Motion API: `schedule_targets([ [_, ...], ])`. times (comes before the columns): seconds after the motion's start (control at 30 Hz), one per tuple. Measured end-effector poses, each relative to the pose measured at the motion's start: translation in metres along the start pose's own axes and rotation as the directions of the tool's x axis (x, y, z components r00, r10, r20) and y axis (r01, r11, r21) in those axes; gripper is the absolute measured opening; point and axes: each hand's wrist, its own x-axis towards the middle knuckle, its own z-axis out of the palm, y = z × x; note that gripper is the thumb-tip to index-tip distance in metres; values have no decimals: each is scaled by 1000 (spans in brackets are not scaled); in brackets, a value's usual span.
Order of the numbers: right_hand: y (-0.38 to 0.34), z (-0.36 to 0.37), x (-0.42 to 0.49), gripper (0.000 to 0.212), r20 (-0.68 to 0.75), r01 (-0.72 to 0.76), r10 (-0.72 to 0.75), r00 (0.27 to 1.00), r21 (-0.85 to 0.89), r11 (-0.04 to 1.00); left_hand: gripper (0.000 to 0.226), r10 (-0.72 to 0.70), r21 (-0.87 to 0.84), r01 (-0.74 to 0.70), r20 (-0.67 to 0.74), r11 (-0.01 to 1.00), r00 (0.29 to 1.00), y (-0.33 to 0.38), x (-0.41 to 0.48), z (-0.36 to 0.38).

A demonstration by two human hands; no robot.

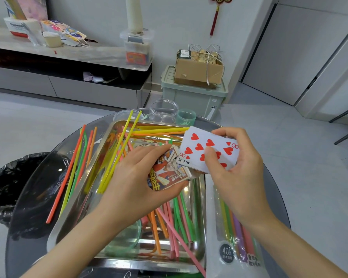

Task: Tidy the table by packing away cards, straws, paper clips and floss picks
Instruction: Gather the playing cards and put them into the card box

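Head view: over a shiny steel tray (149, 265) on the round dark glass desk (38, 197), the left hand (141, 177) grasps one printed cardboard card box (169, 173). The right hand (235, 169) pinches a stack of glossy cards (207, 149), eight of hearts on top, touching the box. Thin coloured plastic straws (113, 157) lie in the tray and beside it. Behind stand three plastic containers (163, 111). One soft packet (229, 247) holds more straws.

The straw packet (227, 255) is cut off by the bottom edge.
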Motion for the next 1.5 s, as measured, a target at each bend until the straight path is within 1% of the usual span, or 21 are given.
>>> schedule_targets([
  [0.13,2,0,0,26,38,-26,27,999,-44,999,72,-12,2,12,17,1000,1000,0,-2,2],
  [0.2,2,-1,1,26,90,-53,58,994,-59,997,73,-23,-11,23,20,1000,1000,0,-1,1],
  [0.27,3,-4,6,25,153,-113,122,981,-63,992,73,-20,-11,20,21,1000,1000,-1,0,-1],
  [0.33,3,-10,14,24,240,-165,185,953,-101,981,73,-16,-17,17,46,1000,999,-2,1,-3],
  [0.43,1,-19,27,22,388,-230,259,885,-121,966,71,-8,-48,13,90,999,996,-2,0,-5],
  [0.53,-2,-28,36,21,474,-280,311,824,-136,950,71,-7,-87,16,109,996,994,0,1,-6],
  [0.6,-3,-31,39,21,495,-305,325,806,-122,944,72,-1,-96,12,121,995,993,0,3,-7],
  [0.77,-5,-34,41,20,541,-301,326,776,-137,944,76,-13,-104,29,151,994,988,0,3,-8],
  [0.87,-6,-35,40,20,565,-312,341,752,-150,938,78,1,-92,14,152,996,988,-1,1,-7],
  [0.9,-6,-34,40,19,554,-296,338,761,-167,940,79,10,-81,2,150,997,989,-1,0,-6],
  [0.97,-5,-30,38,18,504,-248,311,806,-189,950,79,21,-87,-8,150,996,989,-1,0,-5],
  [1.03,-4,-26,36,16,449,-242,291,845,-165,956,75,16,-129,3,147,992,989,-1,2,-6],
  [1.1,-3,-24,33,13,418,-286,305,856,-108,952,71,14,-160,8,140,987,990,-2,6,-9],
  [1.17,-3,-23,33,10,427,-269,290,857,-111,957,69,5,-181,27,176,983,984,-2,7,-11],
  [1.27,-9,-23,38,11,509,-188,260,821,-189,964,65,-41,-240,103,250,965,967,3,5,-10],
  [1.37,-15,-25,45,12,570,-214,295,767,-206,955,62,-72,-296,161,290,942,954,7,6,-10],
  [1.5,-17,-27,49,11,598,-208,295,745,-211,955,64,-99,-316,194,292,929,951,9,9,-12],
])
